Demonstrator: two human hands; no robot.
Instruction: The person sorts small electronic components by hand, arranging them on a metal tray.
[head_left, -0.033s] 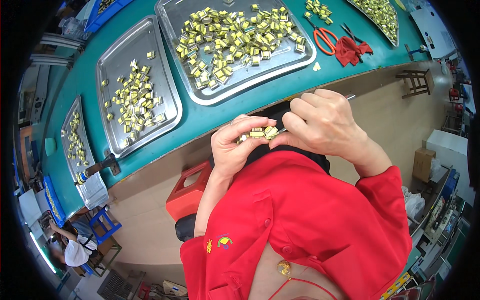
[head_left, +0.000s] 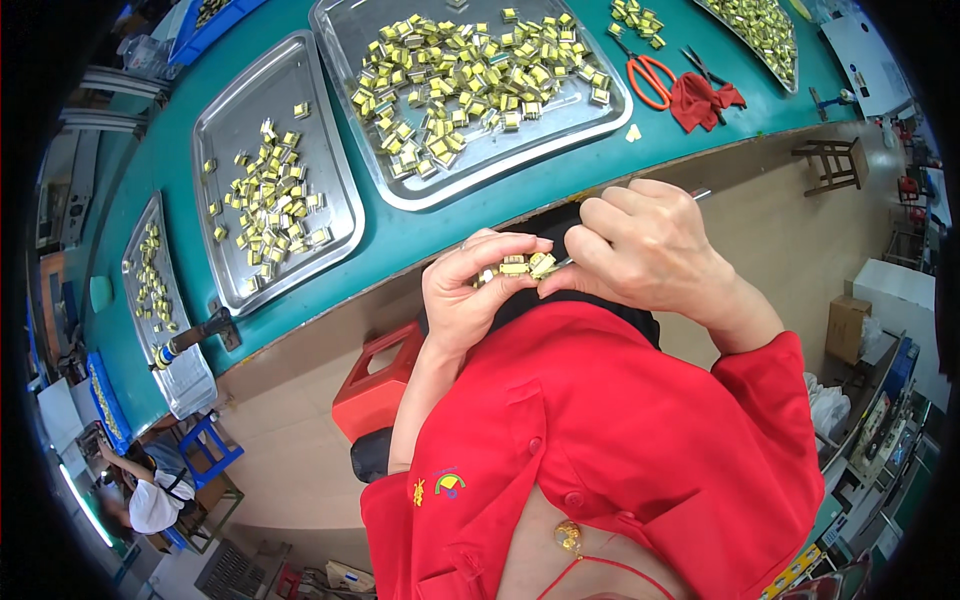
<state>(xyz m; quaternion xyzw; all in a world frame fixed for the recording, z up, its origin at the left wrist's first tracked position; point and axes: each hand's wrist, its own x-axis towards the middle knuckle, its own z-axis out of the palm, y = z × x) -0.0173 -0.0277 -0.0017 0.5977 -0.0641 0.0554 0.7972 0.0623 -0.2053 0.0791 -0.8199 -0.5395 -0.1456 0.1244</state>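
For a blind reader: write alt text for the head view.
Two bare hands, left hand and right hand, pinch a small yellow part together just above a red jacket, the right also holding a thin tool. Beyond them a green bench carries metal trays of similar yellow parts, orange scissors and a red cloth.

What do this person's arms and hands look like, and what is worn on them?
Both hands are bare: the left hand and the right hand wear no gloves, and no rings or watch show. The forearms are uncovered; the red sleeves of a buttoned red jacket are pushed up.
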